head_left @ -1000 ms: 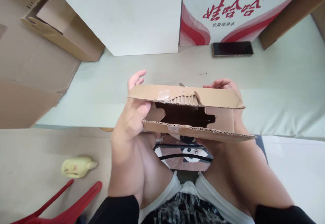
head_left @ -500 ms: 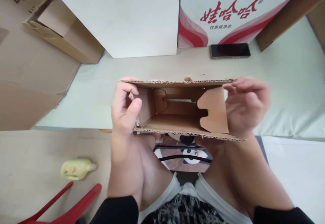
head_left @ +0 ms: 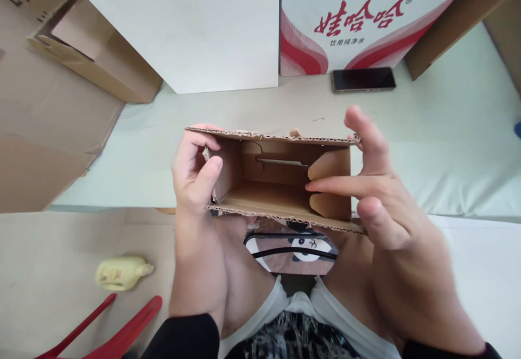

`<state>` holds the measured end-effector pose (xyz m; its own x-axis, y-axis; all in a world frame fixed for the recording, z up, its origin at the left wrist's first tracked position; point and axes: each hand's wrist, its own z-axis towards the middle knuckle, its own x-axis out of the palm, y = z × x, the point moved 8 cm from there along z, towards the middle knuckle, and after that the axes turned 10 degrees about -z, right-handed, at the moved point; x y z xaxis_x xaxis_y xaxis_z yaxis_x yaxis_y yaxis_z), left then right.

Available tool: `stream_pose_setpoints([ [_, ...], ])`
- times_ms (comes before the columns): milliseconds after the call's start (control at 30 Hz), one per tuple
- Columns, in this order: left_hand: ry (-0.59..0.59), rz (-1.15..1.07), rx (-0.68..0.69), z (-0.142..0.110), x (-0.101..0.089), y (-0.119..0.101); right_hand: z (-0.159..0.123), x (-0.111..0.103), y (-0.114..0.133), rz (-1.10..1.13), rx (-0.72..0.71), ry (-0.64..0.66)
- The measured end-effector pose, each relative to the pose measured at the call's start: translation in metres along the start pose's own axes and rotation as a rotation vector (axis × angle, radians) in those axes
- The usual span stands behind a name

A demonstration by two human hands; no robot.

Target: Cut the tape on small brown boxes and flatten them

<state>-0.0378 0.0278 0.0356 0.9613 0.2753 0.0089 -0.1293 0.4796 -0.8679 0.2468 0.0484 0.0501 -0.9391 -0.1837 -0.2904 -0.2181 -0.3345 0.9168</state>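
Note:
A brown cardboard box (head_left: 280, 199) is held up in front of me with its mouth facing my view, and its inside looks bare. My left hand (head_left: 195, 169) grips the box's left end, the thumb and fingers closed around the torn edge there. One finger of my right hand (head_left: 378, 185) reaches over the right-hand flap (head_left: 325, 164) and touches it at the notch. The rest of that hand is spread, with the fingers apart. Long flaps with rough, torn edges stand along the box's far and near sides.
A black phone (head_left: 363, 79) lies on the pale green cloth (head_left: 439, 147) before a white-and-red carton (head_left: 366, 17). A plain white box (head_left: 191, 33) and brown cartons (head_left: 52, 104) stand around. On the floor are a yellow bottle (head_left: 122, 273) and red legs (head_left: 134, 326).
The box has tilted so its mouth faces me. My right hand left its right side, then came back with a finger over the right flap. My left hand keeps its grip.

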Motion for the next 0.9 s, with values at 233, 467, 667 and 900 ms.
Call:
stream_pose_setpoints([
  [233,0.005,0.009,0.067,0.002,-0.002,0.001,-0.004,0.007,0.009,-0.261,-0.264,0.130],
  [467,0.073,0.009,0.154,0.003,0.000,-0.002,-0.010,0.009,0.004,-0.283,-0.395,0.126],
  [667,0.079,0.094,0.170,0.003,0.001,-0.006,-0.010,0.004,0.002,-0.195,-0.402,-0.057],
  [900,0.043,0.166,0.165,0.002,-0.002,-0.008,-0.011,-0.010,-0.004,-0.061,-0.303,-0.260],
])
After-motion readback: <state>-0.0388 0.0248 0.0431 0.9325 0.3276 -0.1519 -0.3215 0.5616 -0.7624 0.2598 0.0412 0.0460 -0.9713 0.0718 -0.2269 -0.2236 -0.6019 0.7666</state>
